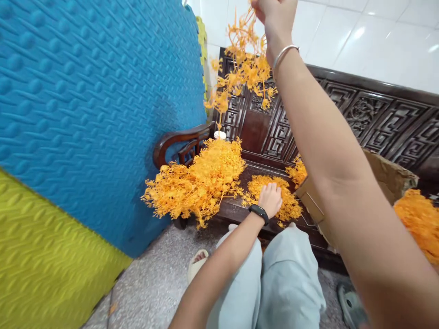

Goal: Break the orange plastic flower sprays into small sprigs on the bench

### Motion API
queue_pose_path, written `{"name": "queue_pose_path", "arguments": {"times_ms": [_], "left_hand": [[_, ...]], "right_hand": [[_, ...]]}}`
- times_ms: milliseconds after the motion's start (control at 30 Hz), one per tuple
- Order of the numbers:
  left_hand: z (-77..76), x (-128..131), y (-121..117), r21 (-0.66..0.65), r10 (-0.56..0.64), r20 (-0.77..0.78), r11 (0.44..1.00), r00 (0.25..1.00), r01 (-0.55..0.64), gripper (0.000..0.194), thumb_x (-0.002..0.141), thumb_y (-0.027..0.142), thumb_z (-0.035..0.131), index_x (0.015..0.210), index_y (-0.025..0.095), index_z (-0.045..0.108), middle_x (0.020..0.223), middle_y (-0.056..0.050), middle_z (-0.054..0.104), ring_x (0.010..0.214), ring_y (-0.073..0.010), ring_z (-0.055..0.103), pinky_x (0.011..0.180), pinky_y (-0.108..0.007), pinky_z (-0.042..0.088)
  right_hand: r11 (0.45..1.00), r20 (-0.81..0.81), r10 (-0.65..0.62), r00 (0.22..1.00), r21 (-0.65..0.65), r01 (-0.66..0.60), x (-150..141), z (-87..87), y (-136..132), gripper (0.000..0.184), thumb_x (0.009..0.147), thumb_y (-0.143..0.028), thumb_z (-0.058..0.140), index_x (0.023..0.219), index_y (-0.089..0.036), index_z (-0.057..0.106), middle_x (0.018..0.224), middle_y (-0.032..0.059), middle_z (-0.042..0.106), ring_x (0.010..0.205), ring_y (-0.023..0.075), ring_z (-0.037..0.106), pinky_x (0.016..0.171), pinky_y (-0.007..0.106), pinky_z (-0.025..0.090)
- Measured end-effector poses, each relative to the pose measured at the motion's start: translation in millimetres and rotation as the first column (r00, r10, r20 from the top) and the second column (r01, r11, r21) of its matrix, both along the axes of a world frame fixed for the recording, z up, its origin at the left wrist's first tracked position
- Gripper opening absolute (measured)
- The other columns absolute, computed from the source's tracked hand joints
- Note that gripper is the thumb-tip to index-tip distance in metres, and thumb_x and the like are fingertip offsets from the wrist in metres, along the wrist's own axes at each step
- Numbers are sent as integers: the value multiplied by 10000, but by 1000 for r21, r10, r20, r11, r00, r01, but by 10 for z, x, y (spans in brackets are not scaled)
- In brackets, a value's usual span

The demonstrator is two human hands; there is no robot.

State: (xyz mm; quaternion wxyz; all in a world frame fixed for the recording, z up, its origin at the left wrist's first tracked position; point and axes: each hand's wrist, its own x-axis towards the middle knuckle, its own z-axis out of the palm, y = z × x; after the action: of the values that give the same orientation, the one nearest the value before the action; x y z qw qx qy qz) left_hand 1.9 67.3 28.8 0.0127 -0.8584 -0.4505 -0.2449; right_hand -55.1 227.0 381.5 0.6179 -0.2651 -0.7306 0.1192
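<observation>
My right hand is raised high at the top of the view, shut on a dangling bunch of orange plastic sprigs that hangs in front of the carved bench back. My left hand, with a black band on the wrist, presses down on a small flat pile of orange sprigs on the bench seat. A much larger heap of orange sprigs lies to the left of it, spilling over the seat's edge by the armrest.
A dark carved wooden bench stands against a white tiled wall. A cardboard box sits on the seat at right, with more orange sprigs beyond it. Blue foam mat and yellow-green foam mat lean at left. My knees are below.
</observation>
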Motion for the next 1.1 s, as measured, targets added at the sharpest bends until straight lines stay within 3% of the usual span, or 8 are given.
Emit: {"name": "queue_pose_path", "arguments": {"times_ms": [100, 233, 333, 433, 533, 733, 900, 1100], "left_hand": [[134, -139, -67, 45, 179, 348, 977, 920, -207, 318, 887, 261, 337, 1151, 134, 461, 1228, -197, 476, 1162, -271, 437, 947, -443, 371], [305, -720, 7, -17, 407, 792, 760, 456, -650, 604, 812, 309, 498, 1333, 173, 224, 1436, -226, 242, 1372, -320, 174, 1060, -563, 195], [354, -1231, 297, -161, 449, 847, 727, 285, -668, 925, 677, 320, 679, 1380, 161, 100, 1483, -234, 140, 1386, -324, 139, 1096, -541, 134], [341, -1553, 669, -287, 391, 876, 893, 283, -348, 990, 615, 241, 741, 1372, 116, 116, 1376, -248, 370, 1314, -286, 339, 1087, -458, 229], [332, -1649, 938, -344, 359, 910, 933, 205, -106, 864, 637, 206, 717, 1328, 91, 211, 1180, -201, 553, 1143, -205, 529, 957, -320, 404], [389, -1604, 1034, -237, 297, 897, 949, 328, -210, 210, 717, 282, 615, 858, 136, 560, 653, 14, 563, 633, -107, 540, 627, -218, 427], [231, -1642, 945, -166, 276, 901, 932, 335, -323, 245, 753, 362, 558, 619, 162, 516, 550, 28, 471, 576, -108, 451, 574, -224, 355], [2, -1699, 953, -106, 246, 908, 918, 340, -383, 201, 772, 269, 524, 600, 165, 517, 624, -16, 568, 663, -142, 530, 657, -247, 389]], "right_hand": [[987, 46, 66, 997, -149, -58, -53, -222, -269, 118, 841, -90, 496, 727, -73, 518, 593, -45, 480, 534, 13, 520, 632, 160, 470], [957, 194, 163, 967, -269, -107, -3, -647, -520, 113, 830, -96, 550, 738, -43, 589, 566, -12, 546, 509, 47, 540, 572, 179, 467], [923, 246, 259, 934, -349, -164, 92, -883, -552, 115, 824, -92, 558, 723, -78, 611, 628, 15, 594, 561, 62, 568, 631, 212, 484], [871, 238, 346, 907, -441, -217, 183, -1007, -541, 144, 835, -128, 549, 706, -126, 614, 683, 21, 624, 631, 78, 594, 740, 254, 487], [825, 235, 450, 861, -479, -300, 266, -1027, -543, 112, 812, -206, 581, 733, -142, 626, 740, 31, 636, 686, 93, 607, 796, 281, 474], [847, 236, 441, 866, -428, -315, 378, -919, -530, 143, 724, -306, 640, 772, -172, 640, 722, 9, 637, 639, 77, 582, 735, 278, 436], [926, -30, 150, 988, -346, -151, 444, -801, -475, 165, 853, -205, 523, 721, -125, 583, 617, -9, 568, 551, 60, 502, 677, 270, 392], [930, -361, -97, 927, -365, -45, 522, -677, -435, 187, 918, -105, 401, 772, -119, 516, 556, -75, 464, 507, 18, 422, 631, 206, 344]]}}
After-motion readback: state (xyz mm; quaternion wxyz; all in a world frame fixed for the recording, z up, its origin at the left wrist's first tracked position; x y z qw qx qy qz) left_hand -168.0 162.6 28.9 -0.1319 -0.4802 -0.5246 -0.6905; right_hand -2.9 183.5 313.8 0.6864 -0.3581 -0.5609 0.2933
